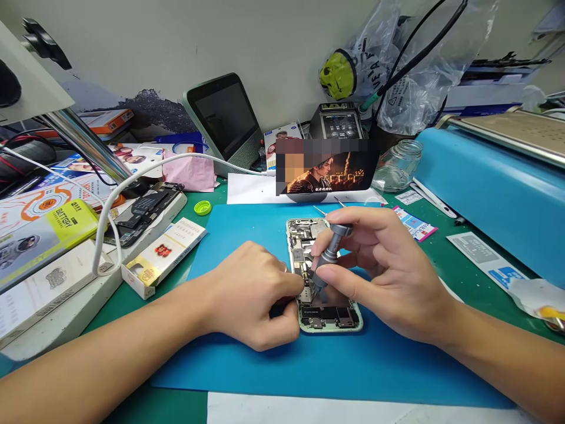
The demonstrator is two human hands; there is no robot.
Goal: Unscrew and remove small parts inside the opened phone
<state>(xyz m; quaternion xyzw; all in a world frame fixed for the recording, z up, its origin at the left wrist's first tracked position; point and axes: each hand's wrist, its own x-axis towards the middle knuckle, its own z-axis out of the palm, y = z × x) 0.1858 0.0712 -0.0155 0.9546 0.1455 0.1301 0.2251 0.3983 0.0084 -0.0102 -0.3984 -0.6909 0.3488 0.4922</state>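
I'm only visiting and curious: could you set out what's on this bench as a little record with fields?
surface: blue rubber mat on a green table
centre: opened phone with pale green frame and bare circuit boards, flat on the mat
right hand: fingers grip a grey metal precision screwdriver, tip down inside the phone
left hand: fingers at the phone's left edge
behind: grey-framed tablet screen, clear glass jar
left side: white cable, white-and-gold carton
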